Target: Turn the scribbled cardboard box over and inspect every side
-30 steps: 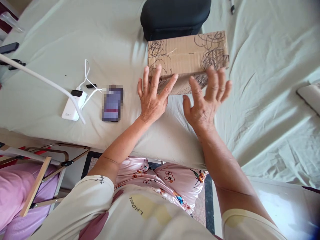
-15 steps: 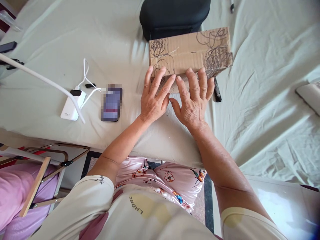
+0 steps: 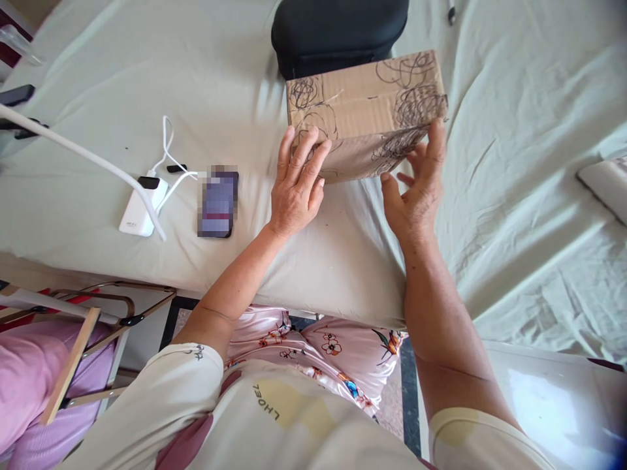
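A brown cardboard box [image 3: 362, 108] with dark scribbled circles lies on the cloth-covered table. My left hand [image 3: 296, 192] is open, its spread fingers resting against the near left part of the box. At the near right corner is my right hand [image 3: 418, 189], turned on its side with thumb and fingers apart. Its fingertips reach the box's right end; whether they press on it I cannot tell. Right behind the box stands a black rounded case [image 3: 337, 36].
To the left, a white power bank [image 3: 143, 212] is cabled to a phone [image 3: 217, 202] with a blurred screen. A white curved rod [image 3: 88, 153] crosses above the table's left side. A folding chair [image 3: 73, 365] stands at lower left, and a pale object [image 3: 607, 186] lies far right.
My right hand has moved right, from the front of the box to its right corner, and turned on its side. The box has shifted slightly left. The black marker is now out of sight.
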Demonstrator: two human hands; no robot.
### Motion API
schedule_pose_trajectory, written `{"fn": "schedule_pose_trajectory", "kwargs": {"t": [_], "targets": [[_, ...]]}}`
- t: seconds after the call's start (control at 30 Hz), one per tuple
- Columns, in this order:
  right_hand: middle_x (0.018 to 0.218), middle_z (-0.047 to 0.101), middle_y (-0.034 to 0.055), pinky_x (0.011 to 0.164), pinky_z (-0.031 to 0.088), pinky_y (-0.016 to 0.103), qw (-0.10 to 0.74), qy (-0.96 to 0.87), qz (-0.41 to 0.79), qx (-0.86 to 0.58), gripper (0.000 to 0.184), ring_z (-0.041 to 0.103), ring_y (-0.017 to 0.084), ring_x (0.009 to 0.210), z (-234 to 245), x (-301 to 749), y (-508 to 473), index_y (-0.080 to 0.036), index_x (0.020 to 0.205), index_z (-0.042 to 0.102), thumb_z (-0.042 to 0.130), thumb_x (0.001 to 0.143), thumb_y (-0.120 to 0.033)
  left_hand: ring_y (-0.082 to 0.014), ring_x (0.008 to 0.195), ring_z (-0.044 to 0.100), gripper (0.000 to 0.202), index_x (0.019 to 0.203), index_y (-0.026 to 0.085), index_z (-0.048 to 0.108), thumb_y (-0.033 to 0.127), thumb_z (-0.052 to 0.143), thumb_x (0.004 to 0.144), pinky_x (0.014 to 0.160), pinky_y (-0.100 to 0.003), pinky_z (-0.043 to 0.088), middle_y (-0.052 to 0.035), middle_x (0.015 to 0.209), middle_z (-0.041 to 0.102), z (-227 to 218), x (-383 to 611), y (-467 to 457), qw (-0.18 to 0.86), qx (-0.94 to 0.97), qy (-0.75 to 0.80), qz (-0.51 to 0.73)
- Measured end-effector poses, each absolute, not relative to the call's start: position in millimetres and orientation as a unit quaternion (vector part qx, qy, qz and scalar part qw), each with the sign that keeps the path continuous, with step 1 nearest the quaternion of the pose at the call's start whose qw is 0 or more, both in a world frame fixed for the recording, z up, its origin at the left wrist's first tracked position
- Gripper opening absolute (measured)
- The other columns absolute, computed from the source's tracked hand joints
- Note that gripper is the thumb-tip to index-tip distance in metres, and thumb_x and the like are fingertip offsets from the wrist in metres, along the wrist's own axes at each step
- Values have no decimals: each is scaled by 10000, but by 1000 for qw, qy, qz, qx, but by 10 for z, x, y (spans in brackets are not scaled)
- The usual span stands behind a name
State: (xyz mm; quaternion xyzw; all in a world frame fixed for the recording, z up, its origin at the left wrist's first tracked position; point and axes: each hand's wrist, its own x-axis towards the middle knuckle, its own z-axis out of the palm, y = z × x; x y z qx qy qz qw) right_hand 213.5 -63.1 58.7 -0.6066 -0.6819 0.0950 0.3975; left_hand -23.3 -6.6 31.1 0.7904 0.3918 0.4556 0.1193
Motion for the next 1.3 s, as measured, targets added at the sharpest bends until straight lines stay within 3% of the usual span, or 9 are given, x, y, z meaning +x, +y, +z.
{"fn": "schedule_pose_trajectory", "kwargs": {"t": [0.07,0.13,0.23,0.4,0.6,0.8,1.07,1.17,1.3], "targets": [[1699,403,48,1059,600,563,442,-656,116,-601,856,532,326,1485,564,2134,-612,-480,1694,58,543,990,-429,-261,1719,27,617,1540,302,499,647,390,1041,1439,-527,58,-40,1713,447,286,-247,-56,107,786,393,465],[1603,525,63,1012,627,519,471,-625,121,-610,859,597,306,1419,526,2132,-579,-460,1688,135,591,961,-419,-237,1717,70,618,1575,316,441,636,374,1050,1441,-496,98,-37,1734,412,269,-263,-48,86,780,394,478],[1535,588,84,974,639,497,458,-605,152,-633,838,629,296,1369,411,2173,-497,-417,1684,180,592,954,-439,-206,1705,157,630,1651,365,272,592,350,1068,1440,-445,154,-17,1763,357,260,-279,-39,72,778,377,497],[1505,612,132,951,648,478,411,-607,171,-659,844,664,304,1285,197,2293,-380,-295,1654,307,640,889,-423,-188,1707,126,661,1683,367,43,557,263,1089,1429,-435,219,-29,1804,251,264,-265,-43,62,772,376,509],[1453,639,143,1049,618,463,380,-618,166,-668,749,687,288,1247,164,2343,-348,-226,1593,419,583,873,-347,-209,1706,143,624,1679,366,143,498,323,1096,1431,-433,182,-6,1825,173,292,-265,-75,28,780,359,511],[1549,542,183,1046,591,561,406,-567,173,-695,712,596,371,1348,11,2481,-213,-228,1548,442,650,899,-434,-213,1700,193,595,1668,332,192,467,312,1101,1418,-443,215,-48,1811,223,291,-277,-60,9,783,356,510],[1582,518,175,1302,320,643,436,-512,110,-732,618,439,371,1514,3,2858,-186,-231,1491,490,682,904,-262,-217,1718,78,611,1662,343,149,498,290,1088,1427,-493,163,-57,1811,202,219,-294,-26,74,785,368,492],[1598,518,184,1266,388,624,453,-495,113,-733,691,473,363,1510,32,2849,-206,-199,1537,446,674,885,-218,-213,1714,118,605,1660,366,137,500,296,1091,1425,-498,173,-49,1809,207,246,-279,-45,50,784,362,502],[1601,549,118,1206,481,584,451,-574,172,-661,805,532,318,1473,53,2629,-255,-282,1628,323,674,904,-292,-230,1704,174,614,1662,403,116,526,307,1092,1420,-495,182,-21,1813,190,321,-249,-113,47,776,352,521]]}}
